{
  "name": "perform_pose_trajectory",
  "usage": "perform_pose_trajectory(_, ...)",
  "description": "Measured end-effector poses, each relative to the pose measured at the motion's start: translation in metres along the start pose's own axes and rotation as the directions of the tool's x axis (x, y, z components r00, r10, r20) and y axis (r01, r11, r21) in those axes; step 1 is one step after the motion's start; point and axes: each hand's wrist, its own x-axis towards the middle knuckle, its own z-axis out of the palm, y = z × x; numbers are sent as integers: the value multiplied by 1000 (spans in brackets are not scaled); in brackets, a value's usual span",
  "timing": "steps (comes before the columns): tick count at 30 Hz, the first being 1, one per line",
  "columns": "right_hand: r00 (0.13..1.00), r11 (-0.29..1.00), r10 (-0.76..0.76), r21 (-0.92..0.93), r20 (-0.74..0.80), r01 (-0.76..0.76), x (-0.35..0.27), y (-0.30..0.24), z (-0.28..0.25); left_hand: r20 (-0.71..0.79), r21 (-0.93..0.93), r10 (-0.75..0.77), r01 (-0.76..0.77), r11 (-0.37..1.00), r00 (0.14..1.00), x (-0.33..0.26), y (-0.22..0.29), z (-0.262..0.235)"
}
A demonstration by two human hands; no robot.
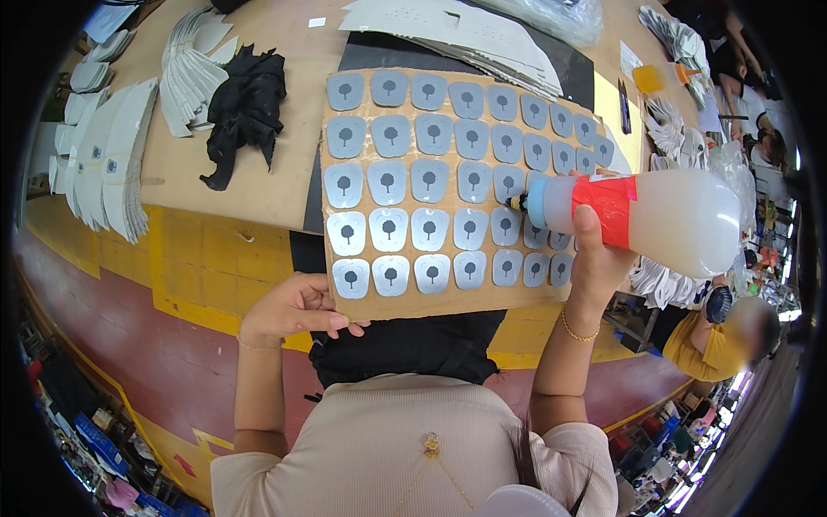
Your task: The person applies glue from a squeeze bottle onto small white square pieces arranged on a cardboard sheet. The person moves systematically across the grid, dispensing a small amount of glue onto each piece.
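Observation:
Held out over the table's near edge is a cardboard sheet (379,312), covered with rows of silver-grey patches (428,181) that each bear a dark tree print. My left hand (306,308) pinches its near left corner, thumb on top. In my right hand (594,246) lies a translucent squeeze bottle (685,220) of whitish liquid, with a red tape band and a pale blue cap. It is tipped sideways, its dark nozzle pointing left over the patches in the middle rows. Whether the nozzle touches a patch I cannot tell. Bottle and hand hide some patches at the right.
A black cloth (247,108) and fanned white pieces (191,69) lie on the table at left, near bundled white stacks (112,164). White sheets (457,34) lie beyond the cardboard. At right are an orange-yellow container (648,79) and a person in yellow (702,345).

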Motion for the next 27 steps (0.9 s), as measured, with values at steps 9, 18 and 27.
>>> perform_pose_trajectory(9,990,991,-5,132,-140,24,5,-8,-14,-71,14,-3,4,1000,997,2,2,6)
perform_pose_trajectory(18,991,991,-62,-123,-120,47,6,7,-32,-89,51,-19,24,998,996,4,3,8)
perform_pose_trajectory(27,998,997,-66,-27,-8,66,-1,8,-9,-105,41,-6,11,999,994,5,3,11)
